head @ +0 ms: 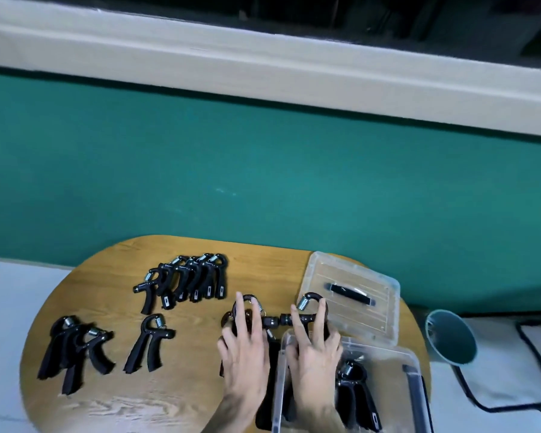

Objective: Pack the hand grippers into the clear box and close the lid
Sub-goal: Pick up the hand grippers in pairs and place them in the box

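Observation:
The clear box (pixel 414 362) stands at the table's front right with a black hand gripper (pixel 356 392) inside. Its clear lid (pixel 384 326) with a black handle lies flat just behind it. My left hand (pixel 245 348) lies with straight fingers on a black hand gripper (pixel 247 303) beside the box's left wall. My right hand (pixel 314 345) rests with straight fingers on another hand gripper (pixel 313 300) at the box's far left corner. Loose hand grippers lie to the left: a row of several (pixel 188 279), a single one (pixel 149 342) and a small pile (pixel 75 348).
The oval wooden table (pixel 113 401) stands against a green wall (pixel 263 170). A teal cup-like bin (pixel 450 337) sits off the table's right edge, with a black cable (pixel 531 354) and a white surface beyond it.

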{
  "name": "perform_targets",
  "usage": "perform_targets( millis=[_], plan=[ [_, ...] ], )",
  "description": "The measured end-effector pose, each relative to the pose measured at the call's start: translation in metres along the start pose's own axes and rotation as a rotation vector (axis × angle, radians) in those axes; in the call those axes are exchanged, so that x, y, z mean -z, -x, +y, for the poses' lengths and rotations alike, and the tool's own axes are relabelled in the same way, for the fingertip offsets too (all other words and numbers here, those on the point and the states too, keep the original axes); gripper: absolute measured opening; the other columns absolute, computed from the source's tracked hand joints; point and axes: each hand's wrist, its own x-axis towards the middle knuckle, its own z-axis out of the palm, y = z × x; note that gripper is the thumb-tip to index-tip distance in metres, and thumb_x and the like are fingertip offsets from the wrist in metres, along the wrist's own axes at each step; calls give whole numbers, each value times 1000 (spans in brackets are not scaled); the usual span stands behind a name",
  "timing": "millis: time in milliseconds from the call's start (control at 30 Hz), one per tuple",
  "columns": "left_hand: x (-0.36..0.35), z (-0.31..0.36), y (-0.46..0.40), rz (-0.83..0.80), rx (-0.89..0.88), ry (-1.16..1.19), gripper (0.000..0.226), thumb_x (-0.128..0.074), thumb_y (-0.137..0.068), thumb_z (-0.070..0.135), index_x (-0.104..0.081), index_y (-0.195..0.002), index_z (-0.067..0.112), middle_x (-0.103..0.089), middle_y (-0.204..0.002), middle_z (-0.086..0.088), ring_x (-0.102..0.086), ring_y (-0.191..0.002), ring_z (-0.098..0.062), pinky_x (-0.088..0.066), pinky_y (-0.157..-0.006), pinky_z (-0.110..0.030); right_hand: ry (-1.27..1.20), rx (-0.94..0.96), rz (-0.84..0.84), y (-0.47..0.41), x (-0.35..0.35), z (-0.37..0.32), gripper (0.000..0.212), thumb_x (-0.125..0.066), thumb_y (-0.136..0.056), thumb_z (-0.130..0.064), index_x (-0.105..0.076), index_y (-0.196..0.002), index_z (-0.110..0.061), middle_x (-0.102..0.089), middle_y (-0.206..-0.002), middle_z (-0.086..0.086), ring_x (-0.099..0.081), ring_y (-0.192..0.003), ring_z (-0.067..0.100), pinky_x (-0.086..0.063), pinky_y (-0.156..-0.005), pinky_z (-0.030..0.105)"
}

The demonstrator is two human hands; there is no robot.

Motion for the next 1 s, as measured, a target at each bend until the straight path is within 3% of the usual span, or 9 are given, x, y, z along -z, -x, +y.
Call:
perform_targets(
  millis=[167, 267, 300, 367, 433, 567, 733, 867, 1000],
  plan=[
    [-4, 45, 39, -45, -30, -64, 83, -42, -103, 17, 20, -158, 17, 43, -158, -12, -42, -108, -29, -39, -93, -40, -44, -4, 0, 29, 27, 47, 90, -85, -68, -10, -49, -147, -35, -18, -166, 16, -48, -97, 37, -49, -85, 54],
    [-13, 71, 56, -36, -28, -33, 89, -59, -94, 14, -2, -163, 15, 19, -168, -15, -46, -99, -32, -45, -86, -45, -58, -21, -1, 43, 35, 79, 88, -86, -67, -10, -53, -145, -33, -19, -166, 16, -50, -96, 38, -52, -81, 52],
    [-19, 78, 63, -48, -47, -61, 87, -57, -96, 15, -2, -163, 14, 20, -168, -15, -46, -100, -32, -45, -87, -45, -60, -28, -11, 48, 38, 90, 88, -86, -67, -10, -53, -145, -33, -19, -166, 16, -50, -96, 38, -52, -81, 52],
    [-33, 90, 75, -88, -65, -80, 78, -43, -104, 22, 10, -161, 16, 36, -163, -12, -42, -108, -32, -41, -94, -44, -62, -46, -25, 57, 43, 109, 89, -88, -65, -9, -54, -144, -34, -21, -166, 16, -49, -99, 38, -53, -82, 53],
    [-40, 103, 83, -73, -70, -56, 73, -39, -106, 26, 8, -162, 18, 32, -165, -11, -42, -107, -30, -41, -94, -43, -63, -71, -32, 65, 45, 128, 91, -89, -62, -9, -56, -142, -34, -23, -165, 16, -49, -100, 38, -54, -81, 53],
    [-63, 124, 95, -221, -74, -103, 79, -34, -108, 21, 29, -155, 21, 47, -156, -9, -38, -114, -25, -35, -101, -38, -58, -116, -74, 81, 44, 163, 92, -88, -63, -11, -53, -144, -38, -21, -166, 13, -47, -92, 34, -53, -81, 52],
    [-93, 135, 98, -258, -98, -159, 71, -27, -110, 31, 27, -155, 23, 42, -160, -7, -38, -114, -25, -35, -101, -39, -93, -150, -105, 89, 36, 191, 89, -89, -63, -9, -57, -142, -33, -28, -163, 16, -40, -86, 28, -53, -75, 49],
    [-117, 137, 93, -294, -115, -176, 69, -28, -110, 31, 21, -159, 23, 34, -164, -7, -36, -118, -24, -35, -102, -38, -116, -194, -207, 91, 19, 208, 85, -78, -78, -8, -44, -148, -42, -4, -170, 3, -36, -104, 29, -46, -91, 49],
    [-138, 133, 85, -319, -90, -180, 70, -30, -110, 29, 18, -159, 22, 33, -164, -7, -37, -119, -22, -37, -104, -39, -120, -228, -305, 85, -1, 219, 81, -71, -83, -11, -40, -149, -45, -1, -170, 3, -41, -113, 35, -44, -100, 55]
  ],
)
